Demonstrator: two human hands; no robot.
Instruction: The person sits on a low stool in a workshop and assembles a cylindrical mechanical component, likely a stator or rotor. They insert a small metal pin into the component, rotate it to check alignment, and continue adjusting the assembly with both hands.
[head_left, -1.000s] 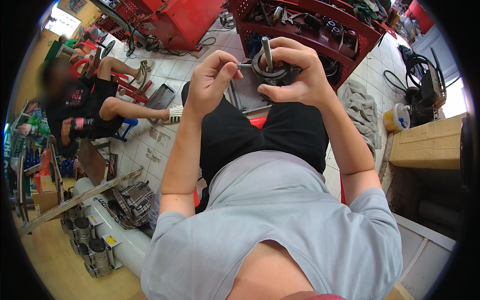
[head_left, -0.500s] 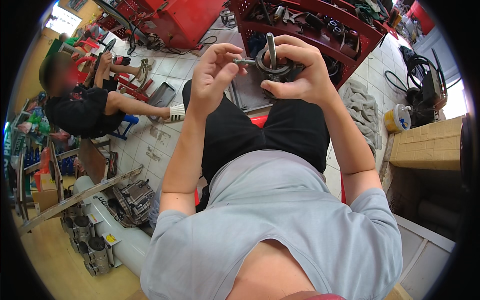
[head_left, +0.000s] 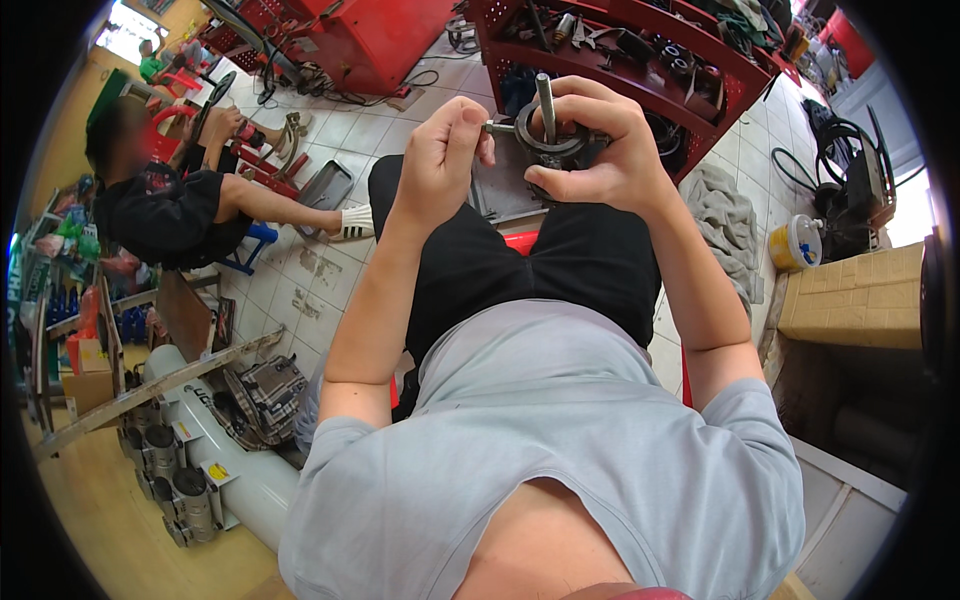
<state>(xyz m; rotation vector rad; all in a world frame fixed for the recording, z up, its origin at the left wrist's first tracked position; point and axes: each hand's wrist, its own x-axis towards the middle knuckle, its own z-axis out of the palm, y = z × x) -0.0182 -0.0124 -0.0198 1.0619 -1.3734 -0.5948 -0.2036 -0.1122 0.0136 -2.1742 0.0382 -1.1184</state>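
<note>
My right hand (head_left: 615,150) is wrapped round a dark metal ring-shaped part (head_left: 532,140), its thumb along the lower side. A steel rod (head_left: 545,105) stands up through the ring. From the part's left side a threaded bolt (head_left: 500,128) sticks out sideways. My left hand (head_left: 440,160) is closed at the bolt's outer end, thumb folded over the curled fingers. Those fingers partly hide the bolt's tip. Both hands are held above my knees.
Beyond my hands stands a red tool cart (head_left: 600,75) with tools and metal parts. A metal tray (head_left: 510,190) lies below them. At left a person sits on a blue stool (head_left: 250,248). A grey cloth (head_left: 715,215) and a lidded bucket (head_left: 796,240) are on the right.
My left hand's fingers, spread apart around the bolt's end before, have closed and turned over. The right hand keeps hold of the ring-shaped part, almost unmoved.
</note>
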